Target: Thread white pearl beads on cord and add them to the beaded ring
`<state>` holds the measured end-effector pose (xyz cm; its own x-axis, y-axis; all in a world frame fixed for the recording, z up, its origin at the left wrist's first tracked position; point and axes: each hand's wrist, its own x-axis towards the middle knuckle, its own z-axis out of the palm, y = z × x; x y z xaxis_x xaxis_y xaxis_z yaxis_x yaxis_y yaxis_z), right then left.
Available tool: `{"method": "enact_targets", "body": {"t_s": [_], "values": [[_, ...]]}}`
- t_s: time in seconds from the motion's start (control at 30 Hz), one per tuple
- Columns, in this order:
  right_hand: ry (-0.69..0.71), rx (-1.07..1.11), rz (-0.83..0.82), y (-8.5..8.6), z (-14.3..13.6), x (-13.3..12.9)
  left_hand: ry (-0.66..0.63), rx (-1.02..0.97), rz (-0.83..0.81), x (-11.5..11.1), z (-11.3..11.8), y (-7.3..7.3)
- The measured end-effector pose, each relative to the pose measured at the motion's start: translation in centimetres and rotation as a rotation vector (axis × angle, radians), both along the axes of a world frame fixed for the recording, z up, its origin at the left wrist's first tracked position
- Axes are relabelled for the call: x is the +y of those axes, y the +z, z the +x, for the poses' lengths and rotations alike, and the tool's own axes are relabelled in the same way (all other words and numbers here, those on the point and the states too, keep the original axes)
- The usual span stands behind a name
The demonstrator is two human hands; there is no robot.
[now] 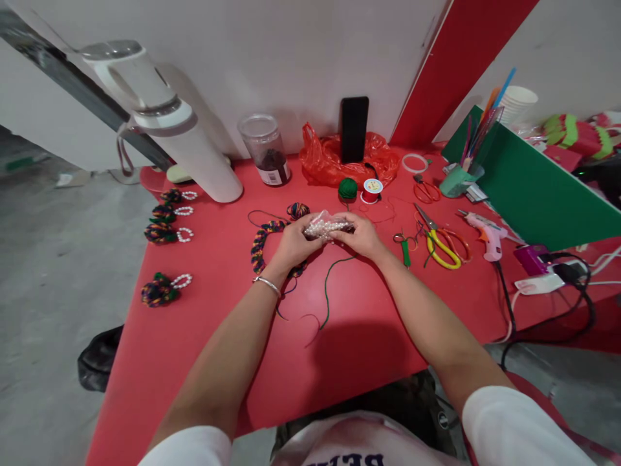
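Observation:
Between my two hands is a clear plastic bag of white pearl beads (324,228), held above the table. My left hand (295,244) grips its left side, fingers wrapped round it. On the right side my right hand (361,234) pinches the bag, its fingertips partly hidden. Just behind and left of my left hand lies a curved braided strip of multicoloured yarn (259,249), with a small yarn ball (297,210) beside it. A green thread (326,294) trails over the table below my hands.
Several yarn pieces with pearl loops (160,289) line the left side. A white bottle (208,158), clear jar (272,155), red bag (317,158) and phone (354,129) stand behind. Green yarn (347,188), a thread spool (371,189), yellow-handled scissors (444,250) and a glue gun (488,234) lie rightward.

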<state>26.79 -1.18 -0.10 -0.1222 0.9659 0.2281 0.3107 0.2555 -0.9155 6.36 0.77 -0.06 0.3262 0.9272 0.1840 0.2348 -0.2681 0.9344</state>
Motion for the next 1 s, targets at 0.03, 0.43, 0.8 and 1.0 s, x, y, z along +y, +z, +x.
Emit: {"method": "enact_targets", "body": {"t_s": [0.03,0.43,0.8,1.0], "values": [[0.013,-0.016,0.015,0.0,0.0,0.0,0.002,0.008,0.012,0.0,0.0,-0.1],[-0.009,-0.074,0.023,-0.5,0.0,0.1,0.003,-0.030,0.038,0.3,-0.3,-0.7],[0.048,-0.007,-0.003,0.4,0.0,-0.2,-0.005,-0.087,-0.016,0.2,-0.2,-0.7],[0.037,-0.027,-0.017,-0.3,-0.1,0.1,0.012,-0.075,0.004,0.3,-0.3,-0.9]]}}
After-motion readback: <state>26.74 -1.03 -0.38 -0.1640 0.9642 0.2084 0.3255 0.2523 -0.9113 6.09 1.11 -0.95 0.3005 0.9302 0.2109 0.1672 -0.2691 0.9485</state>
